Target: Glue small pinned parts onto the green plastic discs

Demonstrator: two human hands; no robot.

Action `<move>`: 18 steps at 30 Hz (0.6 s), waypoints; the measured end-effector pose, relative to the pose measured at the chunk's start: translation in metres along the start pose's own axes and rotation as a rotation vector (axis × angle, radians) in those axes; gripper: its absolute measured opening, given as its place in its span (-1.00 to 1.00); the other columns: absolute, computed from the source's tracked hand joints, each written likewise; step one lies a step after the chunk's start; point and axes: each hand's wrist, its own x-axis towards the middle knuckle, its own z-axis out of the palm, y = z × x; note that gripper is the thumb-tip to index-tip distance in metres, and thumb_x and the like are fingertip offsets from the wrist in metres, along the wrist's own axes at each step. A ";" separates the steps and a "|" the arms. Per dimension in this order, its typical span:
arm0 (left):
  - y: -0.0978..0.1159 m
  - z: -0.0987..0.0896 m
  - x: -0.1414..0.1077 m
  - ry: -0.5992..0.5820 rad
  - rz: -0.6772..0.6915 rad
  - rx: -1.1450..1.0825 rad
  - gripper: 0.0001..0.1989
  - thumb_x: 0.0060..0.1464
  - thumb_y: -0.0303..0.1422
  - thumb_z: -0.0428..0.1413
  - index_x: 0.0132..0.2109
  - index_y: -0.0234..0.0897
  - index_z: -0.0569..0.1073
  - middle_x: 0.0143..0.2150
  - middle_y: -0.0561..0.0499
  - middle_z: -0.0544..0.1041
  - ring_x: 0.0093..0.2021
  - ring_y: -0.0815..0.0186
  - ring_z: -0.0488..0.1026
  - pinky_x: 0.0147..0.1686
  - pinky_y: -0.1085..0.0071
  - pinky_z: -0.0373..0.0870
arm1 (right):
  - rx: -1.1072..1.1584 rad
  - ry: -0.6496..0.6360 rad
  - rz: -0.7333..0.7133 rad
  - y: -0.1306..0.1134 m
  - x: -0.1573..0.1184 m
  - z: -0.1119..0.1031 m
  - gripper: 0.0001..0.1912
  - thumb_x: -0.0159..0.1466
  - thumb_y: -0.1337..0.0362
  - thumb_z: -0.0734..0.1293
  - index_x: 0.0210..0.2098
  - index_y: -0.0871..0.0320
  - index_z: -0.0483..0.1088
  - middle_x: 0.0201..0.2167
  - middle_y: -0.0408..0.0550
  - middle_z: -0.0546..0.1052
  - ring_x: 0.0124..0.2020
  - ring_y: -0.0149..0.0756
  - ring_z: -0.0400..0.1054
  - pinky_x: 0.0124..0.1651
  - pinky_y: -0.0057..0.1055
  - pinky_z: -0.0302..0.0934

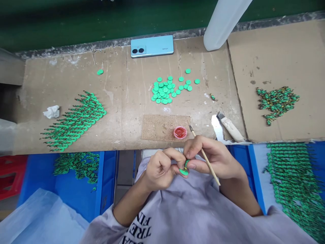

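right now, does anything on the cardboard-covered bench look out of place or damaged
Yes: one small green-and-dark piece lies apart from the heap of similar pieces on the right, and two flat green discs sit away from the larger green disc cluster. The brown cardboard covering looks stained and scuffed.

A small green-and-gold piece (pixel 186 164) meets a flat green disc (pixel 183 172), both between fingers (pixel 199 165).

Pale lavender-grey T-shirt (pixel 188 217) at 6 o'clock, loosely creased; bold black inverted capital lettering (pixel 145 232) between 6 and 7 o'clock; left sleeve (pixel 104 225), 7 o'clock, ending near the elbow.
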 end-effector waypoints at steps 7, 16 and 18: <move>-0.001 0.000 0.010 0.010 0.046 0.096 -0.66 0.26 -0.54 0.32 -0.19 -0.18 0.27 -0.26 0.13 0.47 -0.30 0.44 0.52 -0.23 0.54 0.57 | -0.065 0.031 -0.025 -0.001 0.002 -0.004 -0.86 0.42 0.24 0.51 -0.13 0.07 0.48 -0.30 -0.13 0.53 -0.33 -0.37 0.44 -0.29 -0.45 0.36; 0.001 -0.002 0.012 -0.022 0.064 0.163 -0.67 0.21 -0.52 0.37 -0.18 -0.18 0.34 -0.28 0.10 0.53 -0.31 0.37 0.55 -0.25 0.48 0.55 | -0.140 0.033 0.016 -0.005 -0.001 -0.006 -0.86 0.42 0.21 0.50 -0.15 0.08 0.48 -0.31 -0.12 0.54 -0.36 -0.35 0.44 -0.32 -0.42 0.36; 0.000 -0.001 0.010 -0.013 0.055 0.136 -0.66 0.19 -0.52 0.38 -0.19 -0.18 0.34 -0.28 0.09 0.55 -0.31 0.38 0.55 -0.26 0.49 0.55 | -0.144 0.032 0.027 -0.005 -0.002 -0.006 -0.85 0.43 0.19 0.50 -0.15 0.09 0.48 -0.32 -0.12 0.54 -0.37 -0.34 0.44 -0.33 -0.42 0.36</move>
